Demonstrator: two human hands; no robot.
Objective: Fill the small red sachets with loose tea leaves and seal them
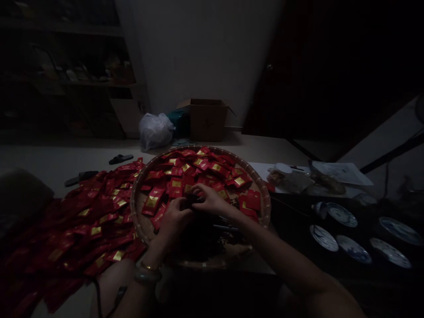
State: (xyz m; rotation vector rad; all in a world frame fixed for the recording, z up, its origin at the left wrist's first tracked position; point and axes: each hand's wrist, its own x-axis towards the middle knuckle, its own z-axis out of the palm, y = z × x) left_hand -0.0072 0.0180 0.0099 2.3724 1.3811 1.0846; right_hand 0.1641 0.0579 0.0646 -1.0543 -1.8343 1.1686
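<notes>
My left hand [178,217] and my right hand [209,199] meet over a round woven bamboo tray [135,207], fingers of both pinched together. Between the fingertips is a small dark thing that the dim light keeps me from making out. Red packets with gold labels [176,187] cover the far half of the tray, just beyond my fingers. Under my wrists lies a pile of dark loose bits that look like dried leaves [202,240]. A thin metallic-looking rod [225,228] rests by the pile, partly behind my right forearm.
A large heap of red packets [106,221] spreads over the floor at left, near dark slippers [121,158]. Behind the tray stand a white plastic bag [155,130] and an open cardboard box [208,121]. Patterned dishes [353,249] sit on a dark surface at right.
</notes>
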